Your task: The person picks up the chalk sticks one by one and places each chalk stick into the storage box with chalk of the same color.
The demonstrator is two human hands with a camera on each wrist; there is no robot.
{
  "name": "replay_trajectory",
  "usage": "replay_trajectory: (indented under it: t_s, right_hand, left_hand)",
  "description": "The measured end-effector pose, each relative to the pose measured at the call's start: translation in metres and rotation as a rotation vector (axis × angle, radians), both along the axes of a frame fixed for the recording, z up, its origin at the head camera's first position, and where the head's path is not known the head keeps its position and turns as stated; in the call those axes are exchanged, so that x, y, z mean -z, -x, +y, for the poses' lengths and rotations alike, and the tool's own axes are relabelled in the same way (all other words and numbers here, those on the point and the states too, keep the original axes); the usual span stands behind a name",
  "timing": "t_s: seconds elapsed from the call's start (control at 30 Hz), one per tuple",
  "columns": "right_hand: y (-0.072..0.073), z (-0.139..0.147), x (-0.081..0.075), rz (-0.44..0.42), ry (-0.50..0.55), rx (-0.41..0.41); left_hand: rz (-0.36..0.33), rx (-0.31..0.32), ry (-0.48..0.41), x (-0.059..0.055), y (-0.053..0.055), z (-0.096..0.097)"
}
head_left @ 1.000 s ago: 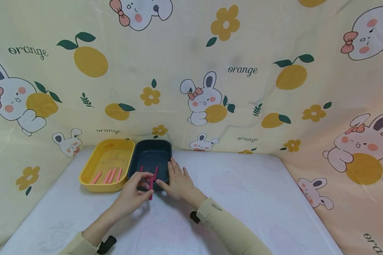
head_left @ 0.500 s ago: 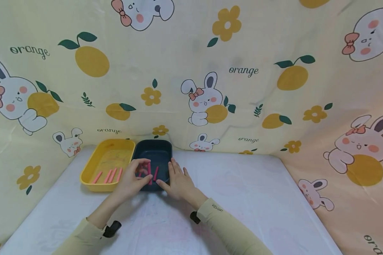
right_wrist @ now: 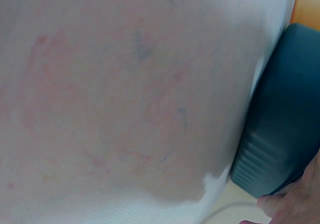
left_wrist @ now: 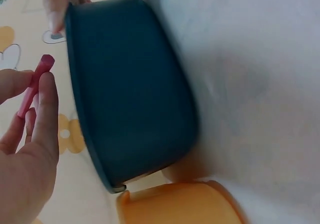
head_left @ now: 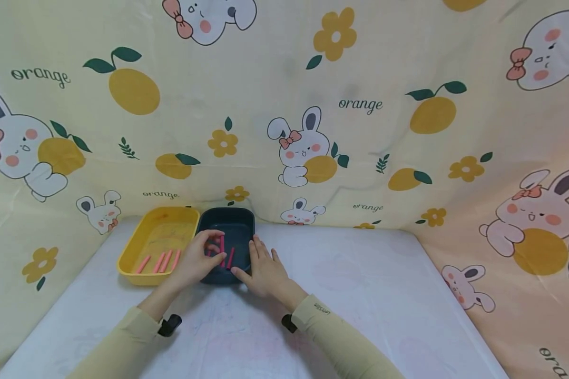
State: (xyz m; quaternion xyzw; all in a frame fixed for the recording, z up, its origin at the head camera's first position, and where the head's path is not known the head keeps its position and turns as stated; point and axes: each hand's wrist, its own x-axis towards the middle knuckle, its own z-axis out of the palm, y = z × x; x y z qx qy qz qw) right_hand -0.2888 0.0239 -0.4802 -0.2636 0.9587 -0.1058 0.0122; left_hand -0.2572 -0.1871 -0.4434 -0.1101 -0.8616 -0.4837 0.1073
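My left hand [head_left: 194, 261] pinches a dark pink stick [head_left: 222, 243] between thumb and fingers, held upright over the dark blue-green box [head_left: 229, 228]. In the left wrist view the stick [left_wrist: 36, 85] shows flat sides and a darker end, above the level of the box rim. Another dark pink stick [head_left: 230, 259] lies inside the box, and a further one is partly hidden behind my left fingers. My right hand [head_left: 267, 271] rests against the box's right side, fingers straight along the rim and thumb at the front corner.
A yellow box [head_left: 157, 231] stands against the left side of the dark one, with several lighter pink sticks [head_left: 159, 262] lying near its front. Both boxes sit toward the back of a white-covered table [head_left: 360, 295]. A patterned cloth [head_left: 246, 79] hangs behind.
My left hand has moved forward and up from the dark box's front edge to over its inside, carrying the pink stick. The right hand has stayed at the box's side.
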Motion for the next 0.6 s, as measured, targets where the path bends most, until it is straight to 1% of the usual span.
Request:
replay_trajectory:
  t_s: [0.3, 0.5, 0.6]
  right_hand:
    - [0.001, 0.001, 0.002, -0.004, 0.000, 0.005]
    - [0.000, 0.001, 0.002, -0.005, 0.009, 0.002]
    - [0.001, 0.001, 0.002, -0.006, 0.013, -0.002]
  left_hand:
    - [-0.045, 0.043, 0.105, 0.007, 0.016, -0.003]
    - [-0.124, 0.040, 0.159, 0.011, 0.030, -0.002]
    - [-0.146, 0.052, 0.189, 0.012, 0.035, -0.001]
